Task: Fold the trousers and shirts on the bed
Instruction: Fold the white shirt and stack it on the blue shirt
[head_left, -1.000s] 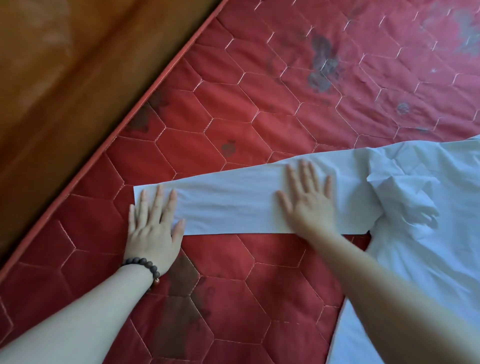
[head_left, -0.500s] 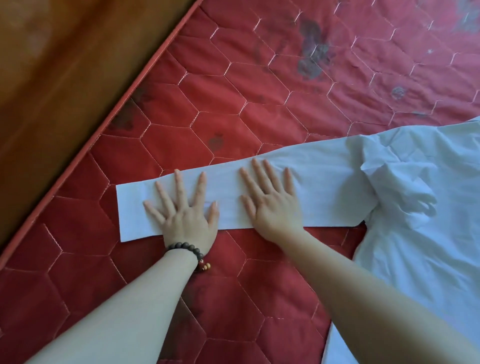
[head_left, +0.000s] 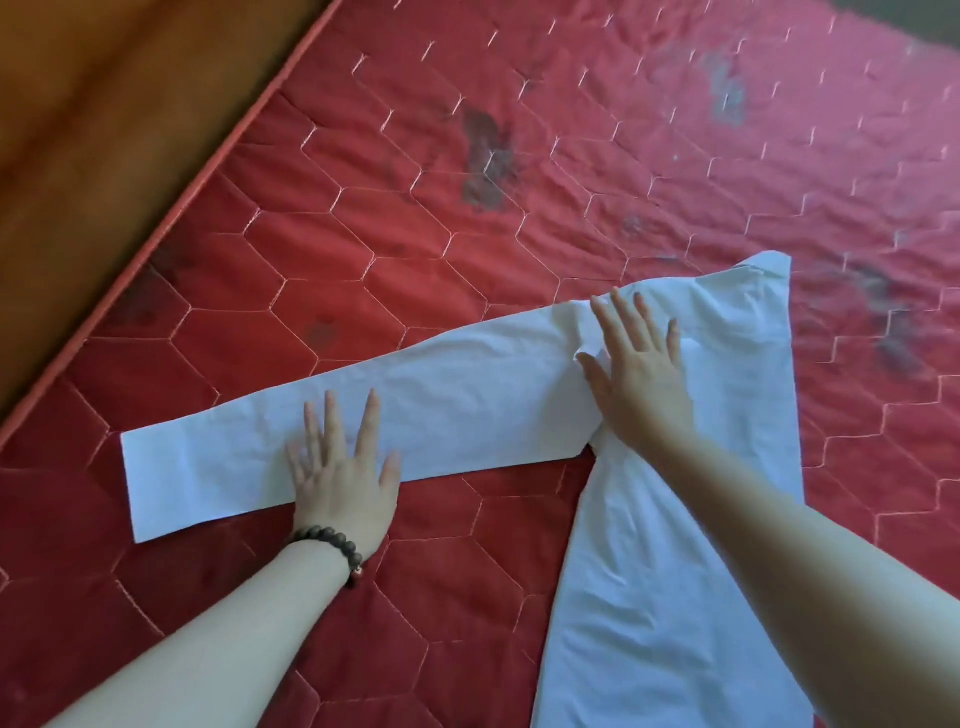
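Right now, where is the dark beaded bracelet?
In the head view, the dark beaded bracelet sits lower centre-left on the wrist of the left hand, which presses flat on the white shirt sleeve on the red quilted mattress.

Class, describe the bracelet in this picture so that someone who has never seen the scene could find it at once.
Start at the red quilted mattress, where a white shirt lies with one sleeve stretched out. The left hand presses flat on that sleeve. The bracelet circles that wrist: dark round beads, while the other wrist is bare.
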